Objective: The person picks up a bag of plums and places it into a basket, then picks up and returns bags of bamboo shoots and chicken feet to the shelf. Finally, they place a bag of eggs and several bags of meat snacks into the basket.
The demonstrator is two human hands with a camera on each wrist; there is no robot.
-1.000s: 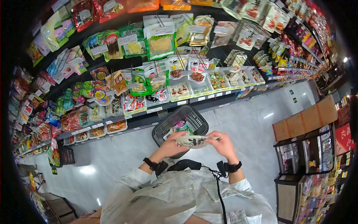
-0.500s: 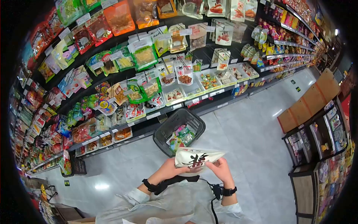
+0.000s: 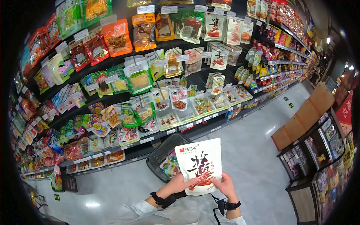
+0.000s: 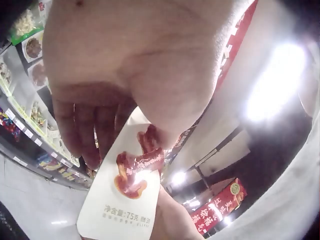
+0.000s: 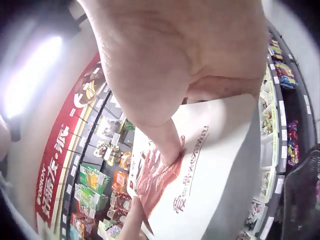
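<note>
A white snack pouch (image 3: 195, 150) with black brushed characters and a reddish-brown meat picture faces the head camera, held up in front of the body. My left hand (image 3: 177, 184) grips its lower left side, thumb on the front. On the lower right side, my right hand (image 3: 225, 186) pinches it the same way, fingers hidden behind. The left wrist view shows the printed pouch (image 4: 120, 200) below the palm (image 4: 135, 60). In the right wrist view, the thumb (image 5: 170, 142) presses on the picture. Partly behind the pouch, a dark shopping basket (image 3: 152, 165) on the floor holds several colourful packets.
Shelves with hanging snack packets (image 3: 140, 78) and open trays (image 3: 183, 118) curve across the front. A second basket (image 3: 70, 184) stands at the shelf foot on the left. At right are a cardboard panel (image 3: 303, 116) and a dark display rack (image 3: 300, 157). Grey tiled floor (image 3: 247, 150) lies between.
The pouch has gone from seen nearly edge-on, to tilted, to raised with its printed front facing the head camera. Both hands keep hold of it. The head view has shifted, showing more upper shelf.
</note>
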